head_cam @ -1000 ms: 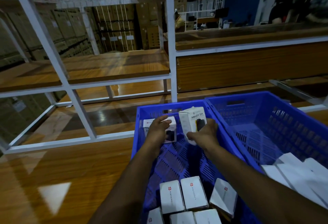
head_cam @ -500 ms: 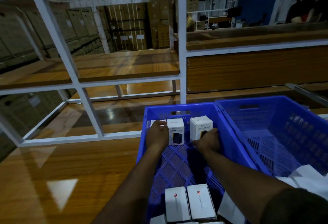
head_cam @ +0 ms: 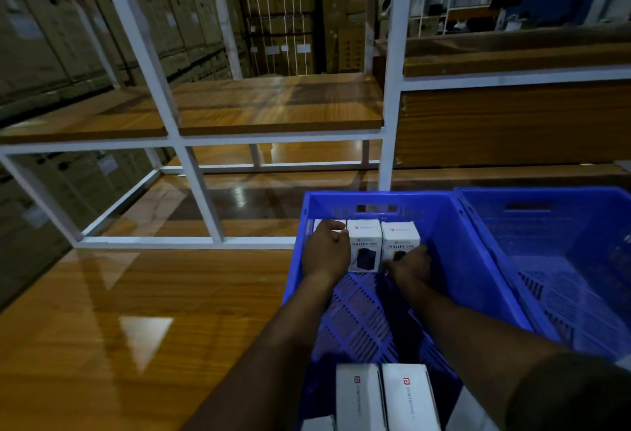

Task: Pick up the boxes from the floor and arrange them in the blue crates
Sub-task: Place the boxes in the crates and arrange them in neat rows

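Two blue crates stand side by side on a glossy wooden tabletop [head_cam: 102,311], and both hands reach into the left crate [head_cam: 447,242]. At the far wall of this crate three white boxes stand upright in a row, touching each other. The left box [head_cam: 319,224] is mostly hidden behind the left hand [head_cam: 326,253], which lies over its top with the fingers curled on it, so the hand grips this box. The middle box [head_cam: 364,246] shows the word HALLEY and a dark product picture on its front; it stands just beside the left hand. The right box [head_cam: 400,239] carries the same print, and the right hand [head_cam: 409,265] is at its lower front and right side, with the fingers bent against it; I cannot tell if the hand really grips it or only presses it. At the near end of the same crate two more white boxes [head_cam: 386,396] lie flat, side by side, each with a small red logo on top. The right crate [head_cam: 546,259] is next to the left one, their rims touching, and its slotted floor is visible. Behind the crates is a white metal rack [head_cam: 389,89] with wooden shelves, and far behind it are stacks of brown cartons [head_cam: 283,20].
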